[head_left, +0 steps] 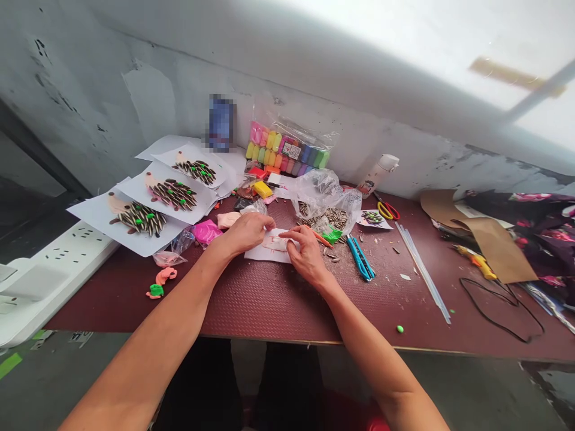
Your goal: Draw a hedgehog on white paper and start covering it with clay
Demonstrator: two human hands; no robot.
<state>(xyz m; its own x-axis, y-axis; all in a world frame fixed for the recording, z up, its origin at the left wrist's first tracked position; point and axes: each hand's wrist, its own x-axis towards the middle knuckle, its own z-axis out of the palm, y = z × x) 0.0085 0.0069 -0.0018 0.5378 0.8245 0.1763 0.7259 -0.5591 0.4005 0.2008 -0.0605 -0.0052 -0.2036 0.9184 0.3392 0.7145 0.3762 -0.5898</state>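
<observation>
A small white sheet of paper (257, 254) with reddish-brown marks lies on the table in front of me. My left hand (252, 231) is at its upper left edge, fingers bent and pressed together; what they hold, if anything, is hidden. On the sheet's right side rests my right hand (306, 251), index finger stretched toward the left and thumb apart. A slim orange tool (322, 240) shows behind its knuckles; I cannot tell whether it is held. Just beyond is a clear plastic bag (321, 187) with striped sunflower seeds (335, 215).
Hedgehog pictures covered in seeds (173, 194) lie at left, near a power strip (58, 263). Coloured clay packs (287, 149) lean on the wall. At right are a blue cutter (360, 258), scissors (387, 209), clear sticks (424, 275), a bottle (380, 173) and a yellow glue gun (478, 263).
</observation>
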